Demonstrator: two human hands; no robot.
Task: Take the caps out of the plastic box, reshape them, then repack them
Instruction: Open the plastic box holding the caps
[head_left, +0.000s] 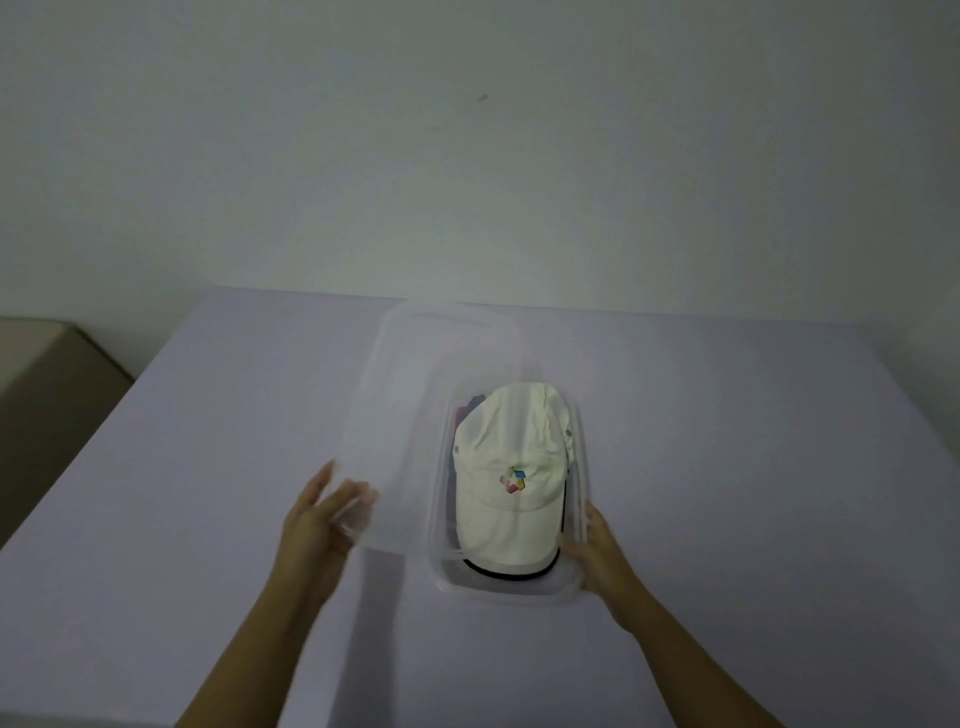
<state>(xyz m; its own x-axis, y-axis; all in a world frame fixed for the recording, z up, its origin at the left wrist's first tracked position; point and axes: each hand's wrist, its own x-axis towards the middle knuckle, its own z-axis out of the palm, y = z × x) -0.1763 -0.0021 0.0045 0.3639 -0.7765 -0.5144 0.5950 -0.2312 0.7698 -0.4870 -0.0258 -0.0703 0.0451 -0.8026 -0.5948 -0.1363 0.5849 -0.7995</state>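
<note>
A: Where does the white cap lie?

B: On top in the plastic box, at the middle of the table, over darker caps. Its long axis runs near to far, with the brim at the near end.

A: And the hands?

B: The left hand pinches the near edge of the clear lid, which is off the box and held to its left. Blur hides the exact finger placement. The right hand grips the box's near right corner, thumb at the rim and fingers round the wall.

A: Which hand is closer to the cap?

B: The right; the brim lies just left of its fingers, inside the wall. The left is farther away and occupied, so the lid probably needs setting down first.
</note>
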